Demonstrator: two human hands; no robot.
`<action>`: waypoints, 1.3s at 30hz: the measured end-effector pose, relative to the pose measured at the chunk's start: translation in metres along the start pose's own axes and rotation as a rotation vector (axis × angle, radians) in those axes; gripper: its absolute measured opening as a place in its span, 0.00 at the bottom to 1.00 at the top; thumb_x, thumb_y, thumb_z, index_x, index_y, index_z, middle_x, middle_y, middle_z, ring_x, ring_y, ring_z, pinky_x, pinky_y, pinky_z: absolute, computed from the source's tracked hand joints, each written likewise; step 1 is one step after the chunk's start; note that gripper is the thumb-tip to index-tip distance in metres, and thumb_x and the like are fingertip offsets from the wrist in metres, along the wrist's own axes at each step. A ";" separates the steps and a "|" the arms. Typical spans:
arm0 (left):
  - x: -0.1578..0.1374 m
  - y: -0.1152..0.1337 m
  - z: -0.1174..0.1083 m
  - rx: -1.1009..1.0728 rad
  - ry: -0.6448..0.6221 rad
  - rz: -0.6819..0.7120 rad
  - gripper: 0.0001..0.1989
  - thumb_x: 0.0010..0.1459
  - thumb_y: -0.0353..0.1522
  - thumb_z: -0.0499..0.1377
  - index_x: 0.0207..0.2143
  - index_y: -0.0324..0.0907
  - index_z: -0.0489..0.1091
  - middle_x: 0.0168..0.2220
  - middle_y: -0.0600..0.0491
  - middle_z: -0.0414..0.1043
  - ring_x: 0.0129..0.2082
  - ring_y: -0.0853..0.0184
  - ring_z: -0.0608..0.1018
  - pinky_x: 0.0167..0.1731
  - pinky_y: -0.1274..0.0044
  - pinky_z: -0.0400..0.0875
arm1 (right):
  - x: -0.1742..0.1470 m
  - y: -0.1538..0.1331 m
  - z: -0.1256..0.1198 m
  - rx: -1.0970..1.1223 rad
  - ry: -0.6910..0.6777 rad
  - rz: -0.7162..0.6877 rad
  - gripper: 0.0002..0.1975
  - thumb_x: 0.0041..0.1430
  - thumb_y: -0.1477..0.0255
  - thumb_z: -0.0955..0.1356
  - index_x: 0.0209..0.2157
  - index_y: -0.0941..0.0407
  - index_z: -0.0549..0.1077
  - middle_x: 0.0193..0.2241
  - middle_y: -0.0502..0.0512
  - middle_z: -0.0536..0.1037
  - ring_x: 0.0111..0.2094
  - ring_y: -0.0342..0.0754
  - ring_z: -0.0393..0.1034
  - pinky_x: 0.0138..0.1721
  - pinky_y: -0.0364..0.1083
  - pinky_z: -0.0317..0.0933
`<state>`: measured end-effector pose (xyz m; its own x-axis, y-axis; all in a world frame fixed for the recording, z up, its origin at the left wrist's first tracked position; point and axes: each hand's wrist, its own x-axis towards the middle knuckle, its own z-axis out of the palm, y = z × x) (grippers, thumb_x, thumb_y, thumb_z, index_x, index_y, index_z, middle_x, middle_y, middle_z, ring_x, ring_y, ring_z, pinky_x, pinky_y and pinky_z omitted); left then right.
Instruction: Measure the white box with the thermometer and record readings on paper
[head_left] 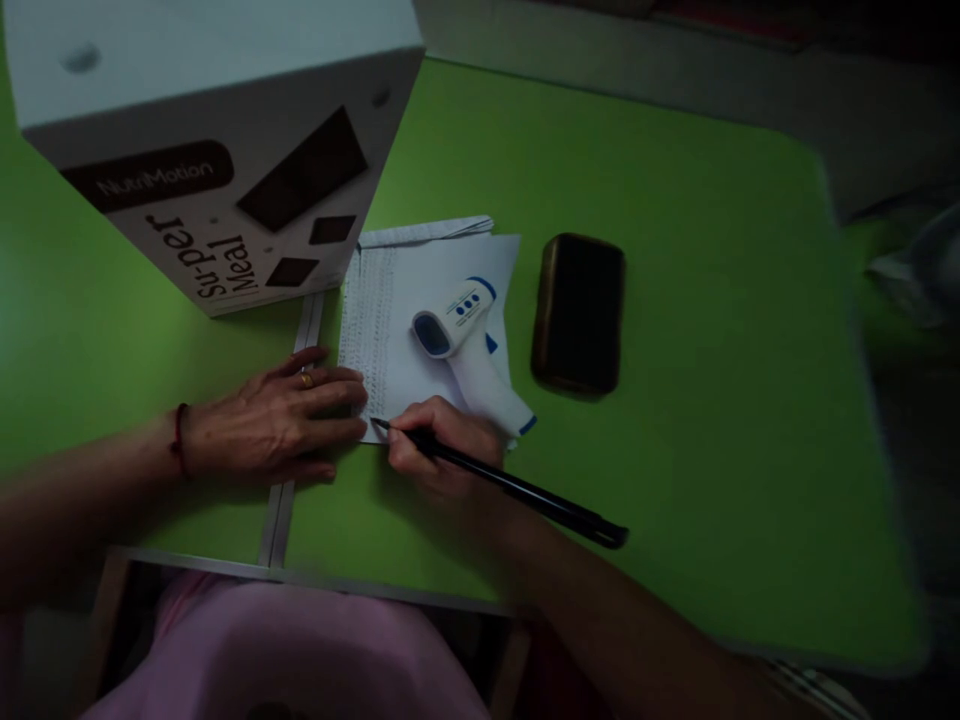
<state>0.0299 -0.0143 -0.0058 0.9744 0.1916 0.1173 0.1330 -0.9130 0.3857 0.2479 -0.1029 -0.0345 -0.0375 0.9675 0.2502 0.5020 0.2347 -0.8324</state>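
Note:
My right hand (450, 445) is closed around a black pen (525, 490), its tip touching the lower left part of a white sheet of paper (409, 270). Rows of small handwriting run along the sheet's left side. My left hand (277, 420) lies flat, fingers stretched out, with the fingertips on the paper's left edge and the palm on the green table. On top of the sheet, just beyond my right hand, rests a white and blue infrared thermometer (465, 345). The far edge of the paper is folded over.
A tall white box (225, 210) printed "NutriMotion Su-per Meal" stands at the far left. To the right of the paper lies a dark phone (579, 312) in a brown case. A metal seam crosses the green table (720, 400) near my left hand.

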 end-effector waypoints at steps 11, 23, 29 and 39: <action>0.000 0.000 0.000 0.008 -0.005 -0.003 0.16 0.67 0.38 0.58 0.53 0.39 0.68 0.57 0.40 0.69 0.63 0.53 0.67 0.64 0.57 0.54 | 0.006 -0.007 -0.002 -0.002 0.014 0.058 0.06 0.55 0.75 0.65 0.25 0.53 0.68 0.16 0.44 0.70 0.16 0.40 0.61 0.19 0.41 0.56; 0.000 0.001 -0.002 0.015 -0.006 -0.010 0.15 0.69 0.37 0.55 0.54 0.38 0.67 0.57 0.41 0.68 0.63 0.52 0.66 0.64 0.56 0.55 | 0.006 -0.007 -0.005 0.030 -0.038 0.000 0.08 0.54 0.79 0.64 0.24 0.53 0.66 0.15 0.42 0.65 0.15 0.38 0.57 0.17 0.40 0.52; 0.000 -0.001 0.000 0.024 0.012 0.011 0.16 0.67 0.38 0.58 0.53 0.38 0.67 0.56 0.41 0.69 0.62 0.52 0.67 0.62 0.56 0.56 | 0.006 -0.008 -0.005 -0.004 -0.015 0.005 0.08 0.54 0.78 0.64 0.24 0.53 0.66 0.15 0.42 0.67 0.16 0.38 0.59 0.18 0.39 0.54; -0.001 -0.002 0.000 0.022 0.006 0.015 0.18 0.66 0.38 0.60 0.54 0.39 0.67 0.57 0.41 0.69 0.63 0.52 0.66 0.64 0.57 0.54 | 0.007 -0.008 -0.005 -0.035 0.014 0.003 0.07 0.54 0.77 0.65 0.24 0.53 0.67 0.15 0.42 0.68 0.15 0.38 0.60 0.17 0.38 0.54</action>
<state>0.0289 -0.0128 -0.0064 0.9752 0.1804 0.1284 0.1228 -0.9233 0.3640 0.2483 -0.0986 -0.0236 -0.0237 0.9667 0.2548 0.5322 0.2280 -0.8154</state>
